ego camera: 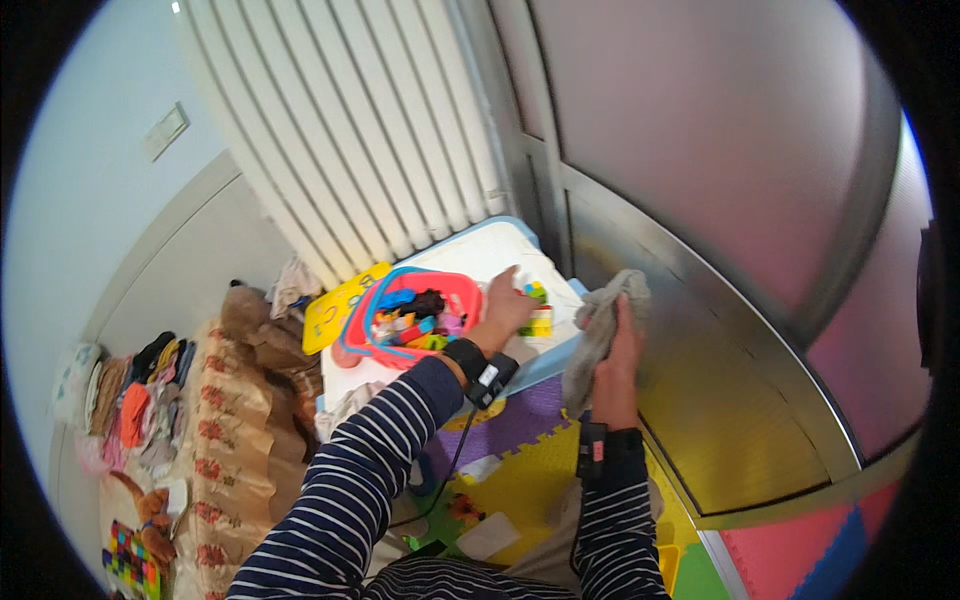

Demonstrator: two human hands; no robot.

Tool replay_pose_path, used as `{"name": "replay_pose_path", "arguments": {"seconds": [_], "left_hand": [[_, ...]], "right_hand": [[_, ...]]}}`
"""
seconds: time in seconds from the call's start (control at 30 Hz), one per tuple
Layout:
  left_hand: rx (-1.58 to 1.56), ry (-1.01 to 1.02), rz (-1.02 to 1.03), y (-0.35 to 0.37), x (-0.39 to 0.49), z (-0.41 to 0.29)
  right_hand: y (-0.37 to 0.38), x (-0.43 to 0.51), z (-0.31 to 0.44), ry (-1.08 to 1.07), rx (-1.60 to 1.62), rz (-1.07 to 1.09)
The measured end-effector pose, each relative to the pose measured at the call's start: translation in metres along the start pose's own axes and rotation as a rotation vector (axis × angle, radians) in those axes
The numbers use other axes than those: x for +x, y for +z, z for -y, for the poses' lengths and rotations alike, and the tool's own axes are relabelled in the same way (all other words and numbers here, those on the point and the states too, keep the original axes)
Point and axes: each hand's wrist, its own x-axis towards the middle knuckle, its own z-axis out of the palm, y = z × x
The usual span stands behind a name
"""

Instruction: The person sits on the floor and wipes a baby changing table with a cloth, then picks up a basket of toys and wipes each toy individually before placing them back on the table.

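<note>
My left hand [510,306] is over the white tabletop with the light blue rim [495,240], at a small stack of colourful toy building blocks [541,322]. Its fingertips are partly hidden, so whether they grip a block cannot be told. A crumpled grey cloth [589,360] hangs from my right hand [621,349], off the table's right edge. Left of my left hand, a red plastic basket [465,289] with a blue handle holds many mixed toys and blocks. A yellow board with letters [326,326] lies beside the basket.
A white radiator [352,127] rises behind the table, and a metal-framed door [675,187] stands at the right. Foam puzzle mats [540,465] cover the floor, with a few small things on them. At the left is a bed with a floral cover [225,450], holding folded clothes [142,405].
</note>
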Motion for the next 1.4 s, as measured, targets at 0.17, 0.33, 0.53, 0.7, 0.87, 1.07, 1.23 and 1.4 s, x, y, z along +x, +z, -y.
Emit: {"name": "replay_pose_path", "arguments": {"seconds": [0.17,0.33,0.53,0.7,0.87,1.07,1.23,1.4], "left_hand": [[-0.056,0.365,0.062,-0.116,-0.036,-0.044],[0.558,0.032,0.448,-0.22,-0.036,-0.019],[0.646,0.111,0.449,-0.217,-0.054,0.009],[0.553,-0.03,0.378,-0.217,-0.055,0.012],[0.619,0.159,0.359,-0.212,-0.064,0.019],[0.671,0.297,0.392,-0.219,-0.058,0.024],[0.546,0.274,0.222,-0.218,-0.065,0.033],[-0.035,0.025,0.03,-0.224,-0.051,0.036]], "right_hand": [[-0.001,-0.006,0.001,0.04,-0.019,0.145],[0.005,-0.011,-0.007,0.038,-0.04,0.139],[0.022,-0.02,-0.022,-0.031,-0.076,0.102],[0.027,-0.027,-0.026,-0.009,-0.099,0.126],[0.027,-0.027,-0.027,0.001,-0.087,0.115],[0.028,-0.031,-0.026,0.0,-0.076,0.155],[0.033,-0.037,-0.02,0.011,-0.135,0.128],[0.04,-0.047,-0.013,-0.004,-0.166,0.217]]}}
